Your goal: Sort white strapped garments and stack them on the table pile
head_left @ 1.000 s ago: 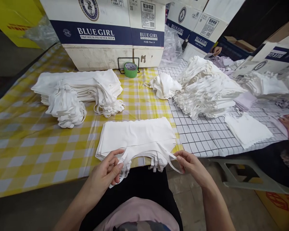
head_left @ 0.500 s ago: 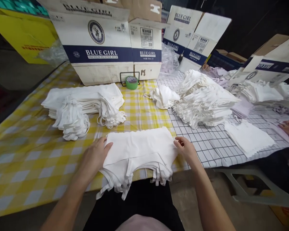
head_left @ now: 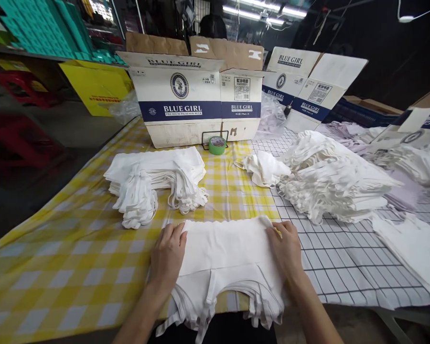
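Your left hand and right hand have moved, in the head view, from the straps a second ago up to the two sides of the stack of white garments, near its far corners. Your fingers are now closed on those side edges, one hand at each; how far they reach under the layers is hidden. The stack lies at the near edge of the tabletop, its straps hanging toward your lap, which is cut off below. Your camera has tipped up, so ceiling lights now show, with more of the red stools, dim and blurred. The flat white cloth is cut off at the right, and the larger white pile is too bunched to tell its layers apart
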{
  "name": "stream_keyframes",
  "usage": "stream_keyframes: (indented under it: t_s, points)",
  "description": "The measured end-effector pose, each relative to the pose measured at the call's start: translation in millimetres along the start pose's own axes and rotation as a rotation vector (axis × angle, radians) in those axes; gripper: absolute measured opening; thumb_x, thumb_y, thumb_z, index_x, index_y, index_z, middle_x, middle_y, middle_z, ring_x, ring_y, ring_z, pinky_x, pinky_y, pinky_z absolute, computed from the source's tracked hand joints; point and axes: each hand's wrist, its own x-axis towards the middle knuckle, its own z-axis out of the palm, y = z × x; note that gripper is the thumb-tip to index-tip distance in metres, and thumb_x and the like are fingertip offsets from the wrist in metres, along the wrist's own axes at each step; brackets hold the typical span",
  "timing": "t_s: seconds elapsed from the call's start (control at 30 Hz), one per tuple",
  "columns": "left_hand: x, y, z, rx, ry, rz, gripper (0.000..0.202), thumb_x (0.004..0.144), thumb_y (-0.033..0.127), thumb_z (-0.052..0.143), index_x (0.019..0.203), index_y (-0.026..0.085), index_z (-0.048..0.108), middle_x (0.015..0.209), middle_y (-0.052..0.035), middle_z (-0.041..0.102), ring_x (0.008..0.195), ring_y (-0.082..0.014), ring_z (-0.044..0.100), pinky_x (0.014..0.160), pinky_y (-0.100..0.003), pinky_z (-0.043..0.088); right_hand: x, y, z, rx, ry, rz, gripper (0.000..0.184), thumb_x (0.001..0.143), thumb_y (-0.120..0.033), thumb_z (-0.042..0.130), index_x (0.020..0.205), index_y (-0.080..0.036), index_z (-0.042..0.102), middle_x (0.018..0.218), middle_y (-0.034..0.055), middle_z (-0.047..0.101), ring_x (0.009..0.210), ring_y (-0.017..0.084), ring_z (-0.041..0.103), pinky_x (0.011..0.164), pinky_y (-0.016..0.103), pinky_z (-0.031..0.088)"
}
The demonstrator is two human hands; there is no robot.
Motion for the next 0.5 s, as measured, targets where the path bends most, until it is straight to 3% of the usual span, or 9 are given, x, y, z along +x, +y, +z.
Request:
stream_keyframes:
  t_s: [0.23, 0.5]
  points:
    - [-4.4, -3.2, 3.7, -0.043, 0.054, 0.066, 0.032, 0.090, 0.022, 0.040, 0.117, 0.018, 0.057, 0.090, -0.0087, 0.063, 0.086, -0.0222, 0.057, 0.082, -0.033, 0.040, 3.1, -4.2, 4.7, -0.035, 0.044, -0.096, 0.030, 0.092, -0.038, 0.041, 0.098, -0.022, 0.066, 0.083, 0.0059, 0.058, 0.078, 0.021, 0.052, 0.077, 0.036, 0.041]
    - [-5.1, -2.9, 1.8, -0.071, 0.060, 0.026, 0.023, 0.087, 0.034, 0.045, 0.092, 0.019, 0.062, 0.086, -0.0064, 0.060, 0.082, -0.0214, 0.057, 0.079, -0.033, 0.042, -0.1, -7.0, 7.3, 0.087, 0.117, -0.084, 0.026, 0.090, -0.038, 0.044, 0.094, -0.021, 0.064, 0.091, 0.0081, 0.059, 0.085, 0.021, 0.055, 0.077, 0.035, 0.044]
